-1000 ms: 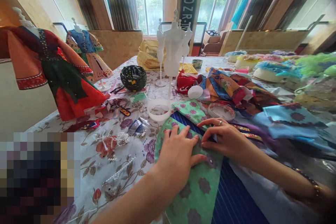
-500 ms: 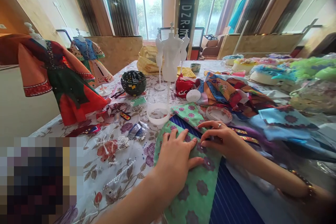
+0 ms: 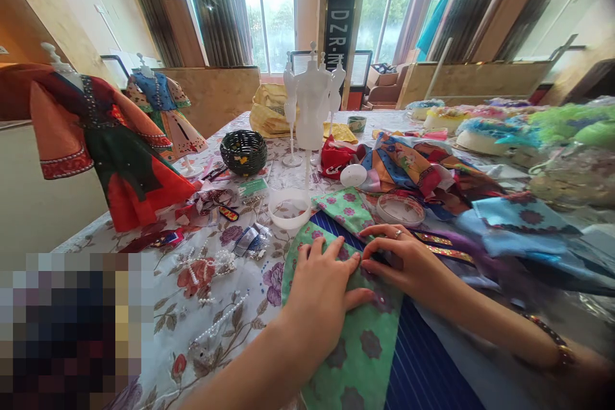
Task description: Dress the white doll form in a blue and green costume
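Observation:
Green floral fabric (image 3: 358, 375) lies over navy pinstriped cloth (image 3: 418, 359) at the front of the table. My left hand (image 3: 319, 288) rests palm down on the green fabric, its fingers spread. Just to the right, my right hand (image 3: 401, 259) bends over the same fabric with thumb and fingers pinched together near the left fingertips. Whatever sits in that pinch is too small or hidden to make out. A folded piece of matching green fabric (image 3: 343, 208) lies beyond both hands. Close behind it stands a white dress-form mannequin (image 3: 312, 109) on a round base.
At left stand two dressed mannequins, one in a red and green gown (image 3: 106, 141). A dark woven basket (image 3: 243, 152), pearl strings (image 3: 218, 317) and a small plastic packet (image 3: 252, 240) lie left of the fabric. Patterned cloths (image 3: 413, 163) and a tape roll (image 3: 400, 210) lie to the right.
My right hand has shifted slightly left, closer to the left fingertips, still pinched. My left hand stays flat on the fabric.

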`<state>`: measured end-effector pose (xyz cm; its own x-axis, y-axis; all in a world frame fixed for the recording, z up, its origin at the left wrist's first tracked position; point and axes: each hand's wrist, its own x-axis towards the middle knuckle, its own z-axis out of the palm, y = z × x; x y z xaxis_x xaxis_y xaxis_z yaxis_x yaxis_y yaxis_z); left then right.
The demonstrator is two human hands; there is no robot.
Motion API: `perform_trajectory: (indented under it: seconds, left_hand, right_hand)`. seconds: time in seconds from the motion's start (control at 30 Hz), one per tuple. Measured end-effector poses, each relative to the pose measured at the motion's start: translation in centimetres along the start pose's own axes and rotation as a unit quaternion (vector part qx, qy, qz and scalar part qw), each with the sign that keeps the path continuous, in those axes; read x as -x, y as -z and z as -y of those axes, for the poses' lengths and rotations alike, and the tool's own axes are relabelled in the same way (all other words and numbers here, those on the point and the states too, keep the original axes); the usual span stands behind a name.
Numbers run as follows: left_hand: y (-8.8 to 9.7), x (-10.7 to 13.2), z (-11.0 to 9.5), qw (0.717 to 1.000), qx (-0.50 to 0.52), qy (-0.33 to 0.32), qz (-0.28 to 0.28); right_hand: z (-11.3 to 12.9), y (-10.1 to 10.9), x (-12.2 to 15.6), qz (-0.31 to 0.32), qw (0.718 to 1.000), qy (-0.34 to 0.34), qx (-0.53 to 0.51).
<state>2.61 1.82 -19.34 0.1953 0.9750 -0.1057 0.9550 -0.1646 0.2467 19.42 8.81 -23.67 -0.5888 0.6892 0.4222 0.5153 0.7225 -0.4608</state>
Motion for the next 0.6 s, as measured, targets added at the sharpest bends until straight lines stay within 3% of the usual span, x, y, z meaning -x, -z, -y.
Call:
perform_trajectory:
  seconds: [0.3, 0.37, 0.47, 0.53, 0.6]
  left_hand:
    - [-0.1, 0.0, 0.4, 0.999, 0.033, -0.005, -0.030]
    - [0.1, 0.0, 0.8, 0.995, 0.062, -0.006, -0.074]
    - [0.9, -0.1, 1.8, 0.975, 0.088, 0.031, -0.201]
    - [1.6, -0.2, 2.7, 0.952, 0.059, 0.081, -0.290]
    - [2.2, -0.4, 3.7, 0.933, 0.003, 0.127, -0.337]
  right_hand:
    - [0.8, -0.7, 0.0, -0.021, 0.996, 0.038, 0.074]
    - [1.0, -0.7, 0.1, -0.019, 0.996, 0.047, 0.079]
    - [1.1, -0.7, 0.2, -0.010, 0.994, 0.061, 0.088]
    - [1.2, -0.6, 0.2, -0.004, 0.993, 0.074, 0.091]
    - [1.2, -0.6, 0.3, 0.003, 0.991, 0.095, 0.089]
